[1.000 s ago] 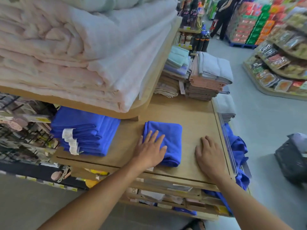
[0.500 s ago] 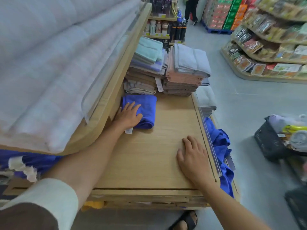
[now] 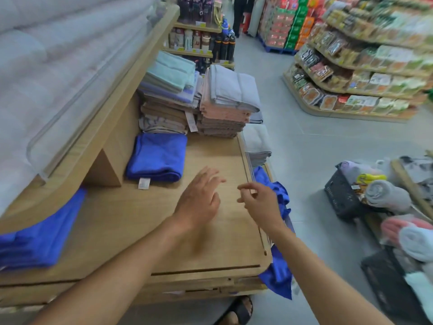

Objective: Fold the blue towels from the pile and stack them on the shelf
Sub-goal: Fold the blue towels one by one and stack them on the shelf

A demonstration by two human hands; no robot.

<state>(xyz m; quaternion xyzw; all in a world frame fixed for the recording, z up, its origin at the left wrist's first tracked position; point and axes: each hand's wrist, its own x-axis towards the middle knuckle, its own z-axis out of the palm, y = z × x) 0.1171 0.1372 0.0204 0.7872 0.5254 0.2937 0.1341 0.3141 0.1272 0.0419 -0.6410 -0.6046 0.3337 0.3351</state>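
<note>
While the folded blue towel (image 3: 158, 157) lies on the shelf (image 3: 131, 221) at ten o'clock, left hand (image 3: 199, 202) and right hand (image 3: 260, 202) hover empty, fingers loose.

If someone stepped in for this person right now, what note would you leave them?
Left hand: open, over the shelf, holding nothing.
Right hand: loosely curled, empty, near the shelf's right edge.
Done: one folded blue towel lies at the back by the brown towel stack; a blue stack sits far left.
Left: unfolded blue towels hang off the right edge; fold and stack them.
</note>
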